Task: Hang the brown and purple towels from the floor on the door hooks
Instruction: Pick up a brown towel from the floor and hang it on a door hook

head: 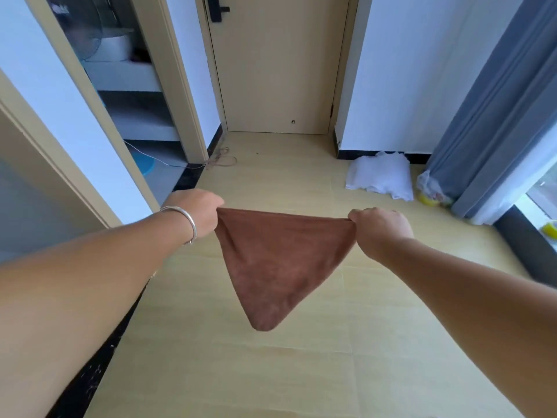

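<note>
Both hands, left hand (197, 211) and right hand (380, 229), pinch the brown terry towel (278, 260) stretched crosswise, facing the beige closed door (278, 70) ahead.

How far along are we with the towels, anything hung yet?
Done: the brown towel is off the floor. In hand: the left hand and right hand pinch its top corners, stretching it out in the air, facing the door. Left: hanging it; no hooks or purple towel show in this view.
</note>
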{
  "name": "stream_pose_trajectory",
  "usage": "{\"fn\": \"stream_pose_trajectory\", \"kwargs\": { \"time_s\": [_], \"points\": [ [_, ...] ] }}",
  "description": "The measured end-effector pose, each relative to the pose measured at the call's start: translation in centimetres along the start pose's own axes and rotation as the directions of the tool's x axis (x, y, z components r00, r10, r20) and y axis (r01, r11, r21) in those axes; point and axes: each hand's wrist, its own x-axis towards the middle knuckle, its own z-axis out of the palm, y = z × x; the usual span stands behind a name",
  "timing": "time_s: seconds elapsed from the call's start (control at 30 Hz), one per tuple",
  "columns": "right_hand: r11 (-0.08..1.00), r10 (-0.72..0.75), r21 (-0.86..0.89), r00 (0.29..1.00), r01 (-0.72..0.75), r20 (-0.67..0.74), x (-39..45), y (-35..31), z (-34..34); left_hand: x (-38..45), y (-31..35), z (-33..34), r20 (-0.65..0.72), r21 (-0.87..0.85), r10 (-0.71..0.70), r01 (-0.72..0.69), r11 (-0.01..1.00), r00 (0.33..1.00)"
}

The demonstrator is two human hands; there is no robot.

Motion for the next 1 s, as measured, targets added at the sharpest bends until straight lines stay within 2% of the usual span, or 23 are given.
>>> {"fn": "stream_pose_trajectory", "kwargs": {
  "time_s": [0.1, 0.2, 0.37, 0.47, 0.67, 0.83, 1.0],
  "points": [
    [1.000, -0.022, -0.008, 0.999, 0.022, -0.026, -0.8, -0.3, -0.9, -0.9, -0.9, -0.5, -0.024, -0.001, -0.024, 0.024, 1.000, 0.999],
    [0.999, -0.052, 0.014, 0.999, 0.052, 0.012, -3.1, -0.7, 0.8, -3.4, -0.6, 1.4, 0.028, -0.016, -0.013, 0.014, 1.000, 1.000],
    [0.995, -0.093, 0.047, 0.980, 0.086, 0.178, -8.9, -2.4, 7.3, -9.9, 1.1, 9.5, 0.184, -0.055, 0.041, -0.031, 0.998, 0.982],
    [0.993, -0.122, 0.041, 0.954, 0.115, 0.274, -13.6, -3.9, 12.3, -14.6, 2.5, 15.6, 0.286, -0.095, 0.025, 0.002, 0.995, 0.958],
    [0.988, -0.156, 0.080, 0.867, 0.134, 0.474, -23.6, -6.7, 21.9, -23.3, 5.6, 26.8, 0.456, -0.129, 0.087, -0.032, 0.991, 0.886],
    [0.983, -0.180, 0.099, 0.766, 0.152, 0.616, -31.3, -8.6, 28.6, -30.1, 7.8, 35.0, 0.592, -0.119, 0.144, -0.091, 0.989, 0.793],
    [0.979, -0.205, 0.147, 0.680, 0.143, 0.704, -37.8, -9.3, 34.0, -36.7, 9.1, 41.8, 0.682, -0.191, 0.160, -0.037, 0.981, 0.714]
  ]
}}
